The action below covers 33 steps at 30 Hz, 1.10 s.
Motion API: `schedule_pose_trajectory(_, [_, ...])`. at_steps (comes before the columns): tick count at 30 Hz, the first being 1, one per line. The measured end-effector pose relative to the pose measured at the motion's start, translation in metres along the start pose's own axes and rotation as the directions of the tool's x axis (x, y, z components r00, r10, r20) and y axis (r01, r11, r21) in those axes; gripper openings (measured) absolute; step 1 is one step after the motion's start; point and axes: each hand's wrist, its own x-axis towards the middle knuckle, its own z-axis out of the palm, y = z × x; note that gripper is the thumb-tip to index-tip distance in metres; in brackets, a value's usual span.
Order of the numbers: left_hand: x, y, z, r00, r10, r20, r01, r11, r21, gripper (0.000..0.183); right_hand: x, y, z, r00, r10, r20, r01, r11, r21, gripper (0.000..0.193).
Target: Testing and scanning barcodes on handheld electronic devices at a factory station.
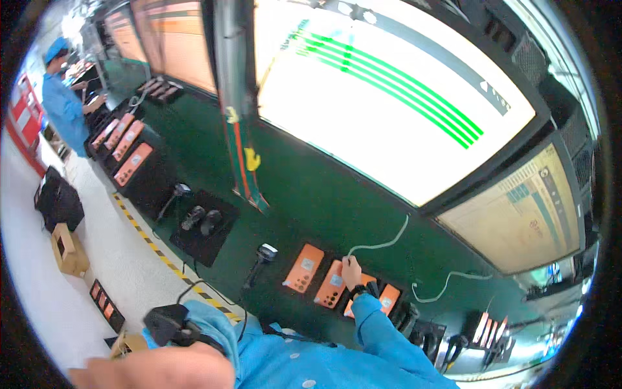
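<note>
My right hand has its fingers closed at the upper end of an orange phone-shaped device, where a white cable meets it. The fingers appear to pinch the cable's end; the plug itself is hidden. More orange devices lie in the same row: one to the left, and others to the right, partly behind my wrist. Each has dark round spots and a pale label. My left hand is a large blur at the lower left, away from the table, its fingers smeared.
Behind the row stands a bright monitor with green bars, and a second monitor at right. A handheld scanner and a black mat lie left. A second white cable lies right. A co-worker in blue stands far left.
</note>
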Motion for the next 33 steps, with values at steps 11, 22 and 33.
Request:
schedule_pose_trajectory(11, [-0.015,0.081,0.044,0.895,-0.390,-0.216,0.386,0.920,-0.061,0.033,0.060,0.026,-0.016,0.988,-0.122,-0.092,0.088,0.948,-0.305,0.032])
schedule_pose_trajectory(22, [0.000,0.084,0.008,0.943,-0.300,-0.144,0.276,0.947,-0.162,0.028,-0.092,0.006,-0.023,0.965,-0.218,0.143,0.240,0.957,-0.163,0.020])
schedule_pose_trajectory(33, [0.009,0.059,0.012,0.934,-0.355,-0.036,0.291,0.817,-0.498,0.027,-0.237,0.012,-0.026,0.851,0.061,0.522,-0.012,0.995,-0.096,0.032])
